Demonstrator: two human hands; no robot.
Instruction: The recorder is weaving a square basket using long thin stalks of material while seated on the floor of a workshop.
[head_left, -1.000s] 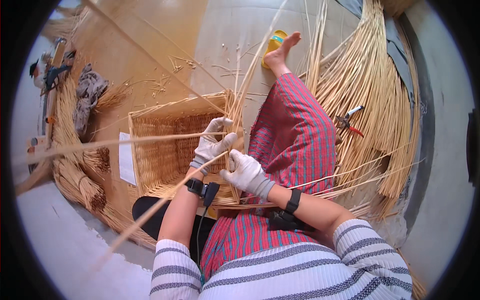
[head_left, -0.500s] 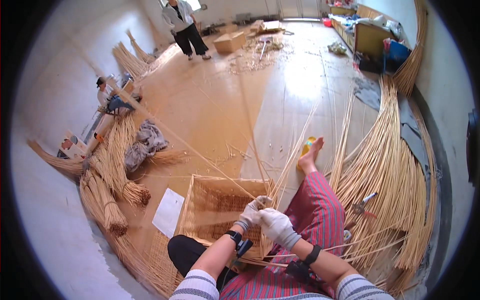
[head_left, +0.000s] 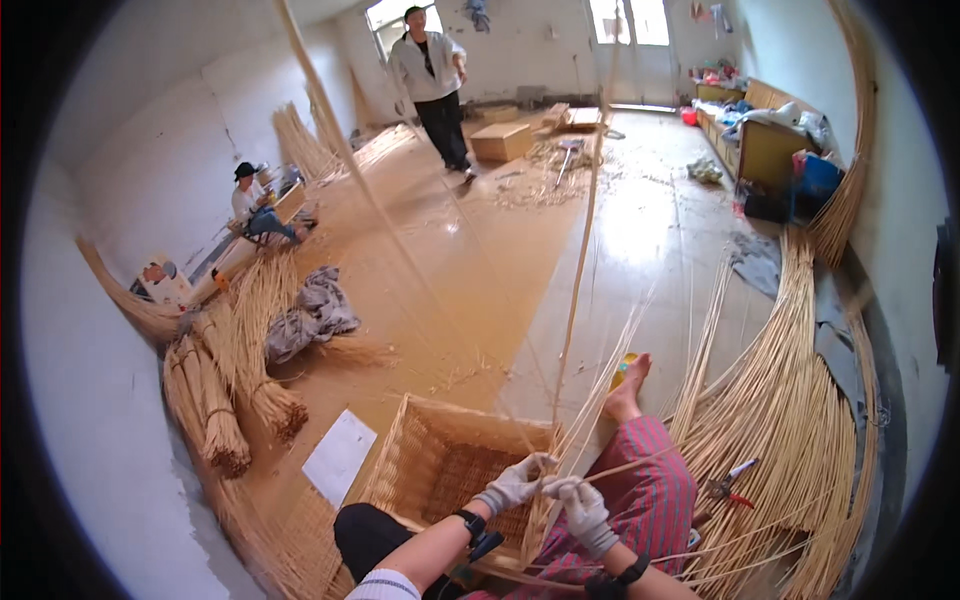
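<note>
A rectangular woven wicker basket [head_left: 395, 455] lies tilted between my legs, its open side facing up. My left hand [head_left: 514, 482], in a white glove, is closed on a wicker cane at the basket's right rim. Close beside it, my gloved right hand [head_left: 586, 516] pinches another wicker cane [head_left: 640, 462] that sticks out to the right over my striped trouser leg. Long upright canes [head_left: 580, 280] rise from the rim near my fingers and reach high into the room. The exact crossing of the canes between my fingertips is too small to make out.
Loose canes [head_left: 770, 400] cover the floor at my right, with red-handled pliers [head_left: 733, 492] on them. Tied cane bundles [head_left: 215, 420], a grey cloth [head_left: 322, 305] and a white sheet [head_left: 340, 455] lie left. One person [head_left: 430, 80] stands far off; another [head_left: 258, 210] sits at the left wall.
My hands have moved apart slightly; the right now draws a cane out to the right. My view has tilted up. The standing person has shifted posture.
</note>
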